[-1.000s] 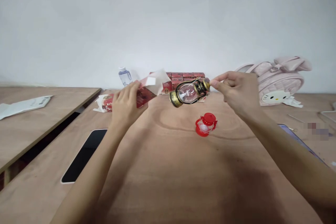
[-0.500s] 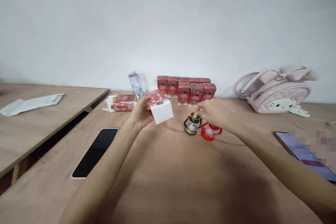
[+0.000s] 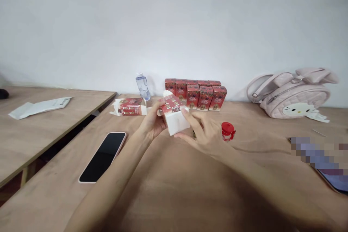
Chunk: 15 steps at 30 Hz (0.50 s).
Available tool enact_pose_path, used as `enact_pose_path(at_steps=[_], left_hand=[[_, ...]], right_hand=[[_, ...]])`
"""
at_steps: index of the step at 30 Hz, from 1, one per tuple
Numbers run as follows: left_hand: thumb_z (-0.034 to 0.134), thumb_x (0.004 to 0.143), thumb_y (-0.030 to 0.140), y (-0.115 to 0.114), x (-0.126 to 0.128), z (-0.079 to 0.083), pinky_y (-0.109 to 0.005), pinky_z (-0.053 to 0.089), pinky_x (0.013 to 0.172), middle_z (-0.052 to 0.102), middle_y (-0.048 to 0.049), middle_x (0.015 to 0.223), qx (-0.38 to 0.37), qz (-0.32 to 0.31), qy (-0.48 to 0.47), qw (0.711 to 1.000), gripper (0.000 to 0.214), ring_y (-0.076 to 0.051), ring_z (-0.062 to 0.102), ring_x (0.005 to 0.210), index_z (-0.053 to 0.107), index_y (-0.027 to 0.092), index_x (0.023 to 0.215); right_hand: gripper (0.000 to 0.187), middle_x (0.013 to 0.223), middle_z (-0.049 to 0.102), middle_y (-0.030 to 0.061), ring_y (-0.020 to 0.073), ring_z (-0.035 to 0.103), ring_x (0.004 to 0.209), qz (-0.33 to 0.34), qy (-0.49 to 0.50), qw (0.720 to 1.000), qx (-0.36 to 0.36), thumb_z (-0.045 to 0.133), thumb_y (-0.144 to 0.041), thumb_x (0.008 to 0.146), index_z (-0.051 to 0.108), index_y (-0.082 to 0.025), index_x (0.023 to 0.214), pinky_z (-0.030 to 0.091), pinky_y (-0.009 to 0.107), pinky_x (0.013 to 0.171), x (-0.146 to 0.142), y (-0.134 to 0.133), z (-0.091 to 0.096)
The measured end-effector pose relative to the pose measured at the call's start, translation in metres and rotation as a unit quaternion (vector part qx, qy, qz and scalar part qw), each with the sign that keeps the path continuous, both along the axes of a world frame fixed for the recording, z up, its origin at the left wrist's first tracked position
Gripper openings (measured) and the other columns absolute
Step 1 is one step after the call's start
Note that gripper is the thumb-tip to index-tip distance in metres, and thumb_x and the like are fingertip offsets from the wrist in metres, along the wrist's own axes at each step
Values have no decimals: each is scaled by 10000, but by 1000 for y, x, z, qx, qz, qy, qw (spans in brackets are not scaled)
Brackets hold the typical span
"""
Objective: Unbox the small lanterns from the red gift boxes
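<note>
A red printed carton with a white end (image 3: 178, 122) is held up over the table, tilted, its far flap raised. My left hand (image 3: 154, 121) is closed around its left side. My right hand (image 3: 205, 130) grips the white end, fingers on the upper edge and thumb below. Just behind the right hand stands a small red lantern (image 3: 227, 131), partly covered by it. Only a sliver of the bronze-coloured lantern (image 3: 194, 134) shows past the right fingers. Whether the carton contains anything is hidden.
Several red cartons (image 3: 205, 98) stand in rows by the wall. An opened carton (image 3: 130, 107) lies left, near a clear bottle (image 3: 143, 87). Phones lie left (image 3: 104, 157) and right (image 3: 326, 170). A pink bag (image 3: 299, 96) sits back right, a white packet (image 3: 40, 107) far left.
My right hand has left the bronze lantern's top and come left onto the carton's white end. The red lantern now stands upright; before, it was tilted. The view has shifted slightly.
</note>
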<state>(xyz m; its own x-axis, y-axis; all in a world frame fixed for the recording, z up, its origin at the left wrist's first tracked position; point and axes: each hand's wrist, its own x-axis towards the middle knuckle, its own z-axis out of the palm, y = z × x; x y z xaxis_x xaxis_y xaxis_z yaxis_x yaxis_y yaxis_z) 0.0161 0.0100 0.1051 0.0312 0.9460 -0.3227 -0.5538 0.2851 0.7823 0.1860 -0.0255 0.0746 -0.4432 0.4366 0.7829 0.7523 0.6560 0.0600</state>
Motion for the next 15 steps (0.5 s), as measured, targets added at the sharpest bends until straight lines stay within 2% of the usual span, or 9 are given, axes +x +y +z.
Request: enact_pose_path(at_steps=[5,9,12,15], left_hand=[[582,747,234,2,0,-1,-244,487,481,577,3,595,-17,46,-10,999,73,-130,539,483,566,163,742],[599,719,218,5,-1,-5,-254,489,500,584,2,611,-15,64,-18,998,61,-139,546,509,566,171,741],[583,711,201,5,-1,-5,-258,495,507,597,1,617,-4,73,-17,997,50,-136,545,515,580,166,746],[600,674,171,5,-2,-3,-253,505,531,606,6,638,24,83,13,996,84,-128,558,525,562,161,748]], right_hand=[[302,910,660,76,179,555,706,25,-2,999,36,553,-373,860,629,-268,1132,443,323,641,-3,6,0],[273,934,638,99,200,553,778,47,8,998,44,558,-332,860,627,-199,1088,450,339,682,-10,6,-2],[267,945,594,123,220,544,868,66,65,996,8,600,-339,830,616,-142,1008,458,346,738,-16,7,-4],[231,924,551,107,222,524,868,76,97,991,-60,661,-327,777,592,-152,909,455,345,732,-21,10,-7]])
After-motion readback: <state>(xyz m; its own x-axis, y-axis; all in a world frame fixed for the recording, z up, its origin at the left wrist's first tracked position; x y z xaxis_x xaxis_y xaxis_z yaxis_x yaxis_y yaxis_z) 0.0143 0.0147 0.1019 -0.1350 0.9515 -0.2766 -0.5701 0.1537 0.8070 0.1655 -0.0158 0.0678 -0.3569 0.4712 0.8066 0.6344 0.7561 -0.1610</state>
